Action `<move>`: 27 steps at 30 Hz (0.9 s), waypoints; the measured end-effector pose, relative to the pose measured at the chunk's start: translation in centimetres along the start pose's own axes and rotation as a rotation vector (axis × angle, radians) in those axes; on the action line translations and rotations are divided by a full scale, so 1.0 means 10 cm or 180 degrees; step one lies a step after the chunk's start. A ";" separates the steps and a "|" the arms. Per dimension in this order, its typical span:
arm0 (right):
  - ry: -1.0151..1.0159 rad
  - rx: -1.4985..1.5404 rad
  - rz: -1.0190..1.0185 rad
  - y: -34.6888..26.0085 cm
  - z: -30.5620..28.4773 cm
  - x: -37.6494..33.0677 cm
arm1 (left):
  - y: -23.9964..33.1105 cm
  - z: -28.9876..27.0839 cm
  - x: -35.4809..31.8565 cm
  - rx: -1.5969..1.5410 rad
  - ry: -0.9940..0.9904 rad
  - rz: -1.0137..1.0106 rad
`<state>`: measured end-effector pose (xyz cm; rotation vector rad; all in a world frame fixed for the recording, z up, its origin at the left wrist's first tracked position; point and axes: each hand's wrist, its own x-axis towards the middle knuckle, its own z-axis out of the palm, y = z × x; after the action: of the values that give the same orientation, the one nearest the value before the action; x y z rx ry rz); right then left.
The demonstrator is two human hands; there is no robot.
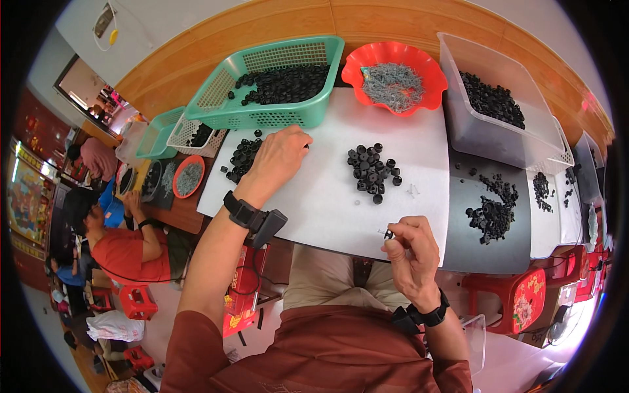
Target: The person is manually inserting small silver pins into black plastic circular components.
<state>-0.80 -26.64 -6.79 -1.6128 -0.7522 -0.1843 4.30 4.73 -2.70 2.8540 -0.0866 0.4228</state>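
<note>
I sit at a long counter (327,209) topped with a white sheet, a wooden wall behind it and a grey mat (488,245) on the right. More people work at the far left end, beside small baskets and bowls.

At the far edge stand a green basket (268,85) half full of black caps, a red bowl (393,75) holding a heap of thin grey metal bits, and a clear tub (491,98) with black caps in it. A loose pile of caps (372,171) lies mid-sheet, a second pile (244,157) at the left, and a third (491,216) on the mat.

My left hand (278,157) rests curled, palm down, on the sheet, touching the left pile just in front of the basket. My right hand (409,252) is at the near edge, thumb and forefinger pinching a small piece (388,234). The sheet between my hands is open; the containers crowd the far edge.
</note>
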 end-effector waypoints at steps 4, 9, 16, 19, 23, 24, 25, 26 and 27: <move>0.0006 0.0019 0.0040 0.00 0.00 -0.01 | -0.02 0.01 0.01 0.0032 -0.0165 0.0051; 0.0033 0.0068 0.0107 0.00 -0.01 -0.03 | 0.13 -0.06 -0.11 -0.0022 0.0056 0.0284; 0.0027 0.0071 0.0168 -0.03 -0.02 -0.01 | 0.45 -0.14 -0.47 -0.1182 0.0276 -0.0162; -0.0014 0.0049 0.0140 -0.05 -0.02 0.02 | 0.58 -0.11 -0.62 -0.2207 0.0174 -0.0521; -0.0003 0.0092 0.0087 -0.08 0.02 0.06 | 0.67 -0.01 -0.79 -0.3319 -0.0045 -0.0927; 0.0005 0.0096 0.0055 -0.09 0.03 0.06 | 0.71 0.02 -0.83 -0.3654 -0.0149 -0.1124; 0.0006 0.0092 0.0069 -0.09 0.05 0.07 | 0.74 0.03 -0.87 -0.3985 -0.0155 -0.1175; 0.0004 0.0080 0.0026 -0.10 0.06 0.08 | 0.77 0.05 -0.90 -0.3995 -0.0165 -0.1180; 0.0003 0.0070 -0.0018 -0.11 0.07 0.09 | 0.79 0.06 -0.92 -0.4502 -0.0189 -0.1285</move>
<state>-0.90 -25.62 -5.57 -1.5898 -0.7558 -0.1804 -5.09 -2.84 -4.08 1.4281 0.1338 0.0840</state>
